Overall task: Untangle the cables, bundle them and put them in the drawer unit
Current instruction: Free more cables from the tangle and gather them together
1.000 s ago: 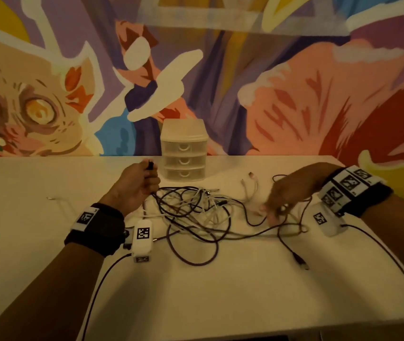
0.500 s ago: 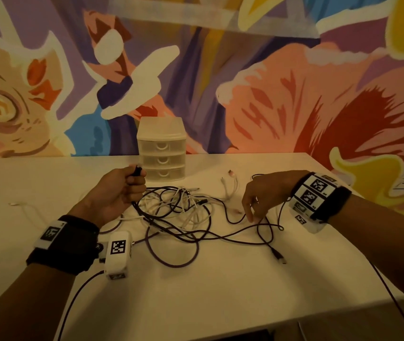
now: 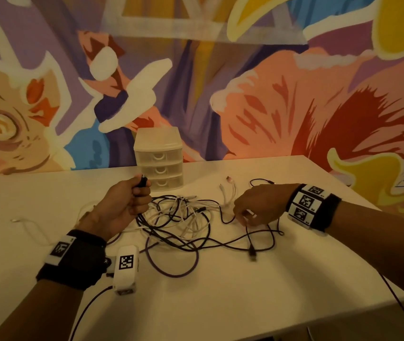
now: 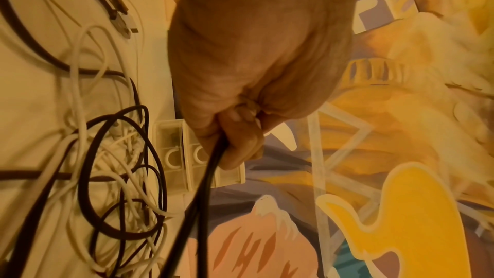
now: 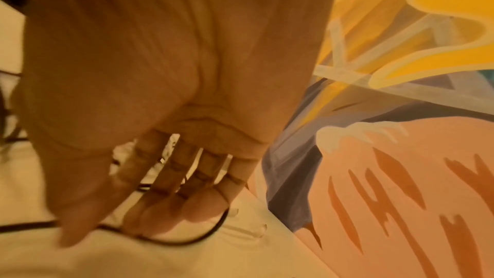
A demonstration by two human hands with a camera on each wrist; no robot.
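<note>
Untangling is the step in hand — nothing is bundled; the left hand [image 3: 124, 205] clenches a black cable [image 4: 205, 179] by its plug end, raised above the tangle [image 3: 183, 217] mid-table; the right hand [image 3: 257, 205] reaches down with fingers [image 5: 171, 202] loosely spread over a thin black strand, grasp unclear; the drawer unit [image 3: 158, 159], 3 drawers closed, stands just beyond; next, I judge — draw that cable free.

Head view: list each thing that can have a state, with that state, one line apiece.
drawer unit: all three drawers closed
cable pile: tangled, loose on the table
black cable: one end gripped by the left hand
right hand: fingers down on a thin black cable; grip unclear
white cable: lying apart, left of the pile
</note>
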